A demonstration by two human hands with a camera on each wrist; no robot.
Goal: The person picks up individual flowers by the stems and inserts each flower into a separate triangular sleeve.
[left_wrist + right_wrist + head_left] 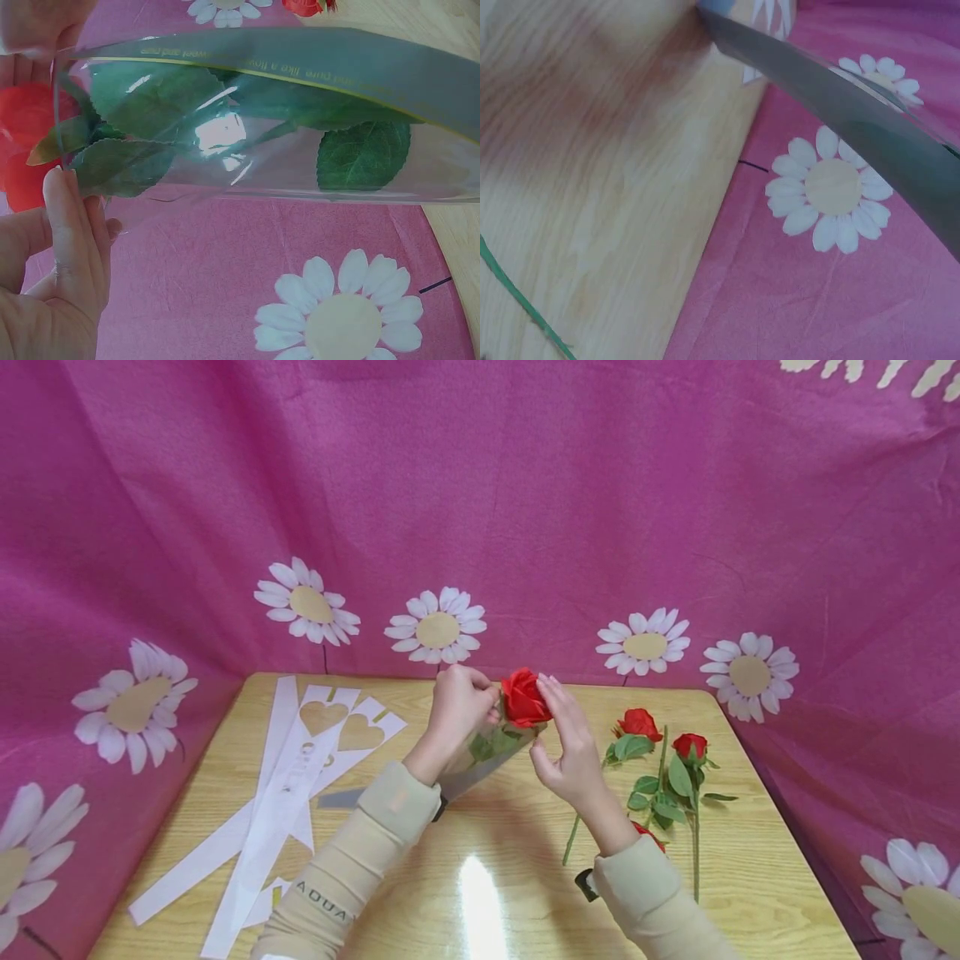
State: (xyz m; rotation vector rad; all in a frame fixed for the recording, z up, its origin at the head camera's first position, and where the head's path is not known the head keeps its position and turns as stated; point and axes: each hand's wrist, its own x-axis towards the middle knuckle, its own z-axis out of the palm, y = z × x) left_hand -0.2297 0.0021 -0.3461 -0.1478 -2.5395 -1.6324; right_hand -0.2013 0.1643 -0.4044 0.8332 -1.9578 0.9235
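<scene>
A red rose (527,697) stands in a long clear flower sleeve (247,165) with a grey printed band, tilted above the table. Its leaves and stem show through the film; the bloom sticks out at the open end. My left hand (461,706) curls its fingers at the sleeve's rim and pinches the film just left of the bloom. On the other side, my right hand (573,752) lays straight fingers along the bloom, thumb spread apart below. In the right wrist view only the sleeve's grey band (840,112) shows, with no hand in sight.
White sleeves (281,810) with heart cutouts lie overlapping on the left of the wooden table (420,893). Several loose red roses (690,746) with green stems lie at the right. A pink curtain (525,510) printed with daisies surrounds the table.
</scene>
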